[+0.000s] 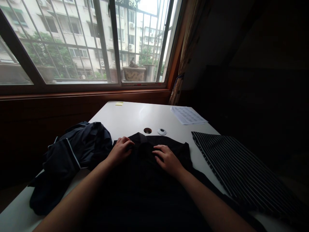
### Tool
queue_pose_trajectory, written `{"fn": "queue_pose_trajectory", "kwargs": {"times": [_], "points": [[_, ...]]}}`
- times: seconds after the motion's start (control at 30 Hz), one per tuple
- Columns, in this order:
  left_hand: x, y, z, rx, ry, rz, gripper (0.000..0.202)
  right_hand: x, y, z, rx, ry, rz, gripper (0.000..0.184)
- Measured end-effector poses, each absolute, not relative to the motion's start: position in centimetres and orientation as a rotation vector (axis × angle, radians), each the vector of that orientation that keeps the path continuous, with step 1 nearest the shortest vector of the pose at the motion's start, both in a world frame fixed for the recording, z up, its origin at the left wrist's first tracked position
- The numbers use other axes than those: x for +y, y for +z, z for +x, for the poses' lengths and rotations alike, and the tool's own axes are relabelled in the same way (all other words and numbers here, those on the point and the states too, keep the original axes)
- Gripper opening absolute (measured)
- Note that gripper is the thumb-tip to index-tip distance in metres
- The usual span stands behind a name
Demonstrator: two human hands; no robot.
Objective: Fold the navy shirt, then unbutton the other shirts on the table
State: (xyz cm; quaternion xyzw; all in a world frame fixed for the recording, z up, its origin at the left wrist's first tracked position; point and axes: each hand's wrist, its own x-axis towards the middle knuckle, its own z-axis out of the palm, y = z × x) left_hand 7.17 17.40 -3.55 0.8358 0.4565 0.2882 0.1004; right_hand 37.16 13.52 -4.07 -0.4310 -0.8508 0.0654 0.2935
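A black garment (145, 174), which looks like a shirt with a collar-like band (143, 138) at its far end, lies spread on the white table (135, 114) in front of me. My left hand (122, 149) rests on its upper left part, fingers slightly bent and lying on the cloth. On the other side of the band, my right hand (167, 158) lies with its fingers apart, touching the fabric. Neither hand visibly grips a fold. The near part of the garment is too dark to make out in detail.
A crumpled dark blue garment with light piping (79, 151) is heaped at the left. Dark striped cloth (236, 161) covers the right edge. Printed papers (188, 115), a yellow sticky note (119, 103), a cable hole (147, 130) and its round cover (161, 131) are farther back.
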Motion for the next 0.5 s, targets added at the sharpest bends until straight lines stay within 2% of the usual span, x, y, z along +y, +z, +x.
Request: {"fn": "queue_pose_trajectory", "kwargs": {"times": [0.13,0.3,0.5], "points": [[16.4,-2.4,8.0,1.265,0.8,2.565,0.017,13.6,-3.8,36.9,-2.222,0.197,-1.051,0.023],[15.5,-2.3,9.1,1.167,0.646,2.513,0.021,13.5,-3.4,36.7,-2.214,0.252,-0.982,0.027],[15.8,-3.2,9.5,1.189,0.695,2.339,0.015,13.4,-3.2,36.6,-2.251,0.305,-0.971,0.027]]}}
